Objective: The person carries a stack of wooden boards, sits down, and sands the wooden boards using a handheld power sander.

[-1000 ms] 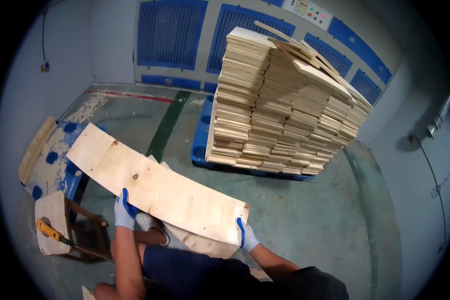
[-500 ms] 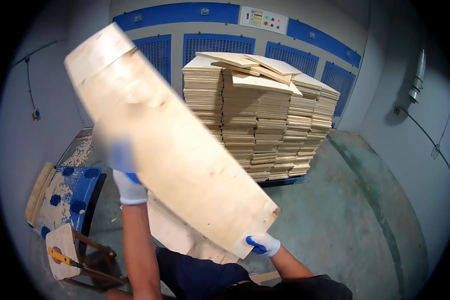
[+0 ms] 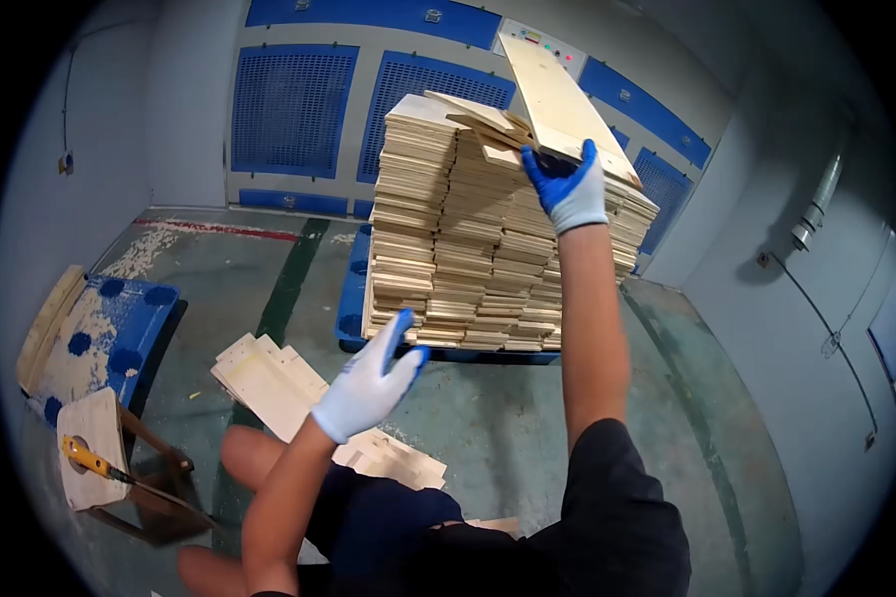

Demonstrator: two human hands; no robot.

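Observation:
A long, pale wooden board [image 3: 560, 99] slants above the tall stack of boards [image 3: 468, 249], its far end reaching toward the machine panel. My right hand [image 3: 573, 189], in a white glove with blue fingers, grips the board's near end with thumb and fingers apart around it. Lower down, in front of the stack, my left hand [image 3: 366, 386] is held in the air in a matching glove, fingers apart and holding nothing. Under it on the floor lies a low pile of boards [image 3: 269, 383], partly hidden by my left forearm and legs.
The stack stands on a blue pallet [image 3: 352, 303]. At left are another blue pallet [image 3: 110, 333] with peeling patches and a wooden stool [image 3: 98, 410] bearing a yellow corded tool [image 3: 88, 458]. Blue-panelled machinery [image 3: 294, 109] lines the back wall; a pipe [image 3: 816, 204] hangs at right.
The board has swung from in front of me on the left to above the stack at upper right. My left hand has let go of it; my right hand has risen with it.

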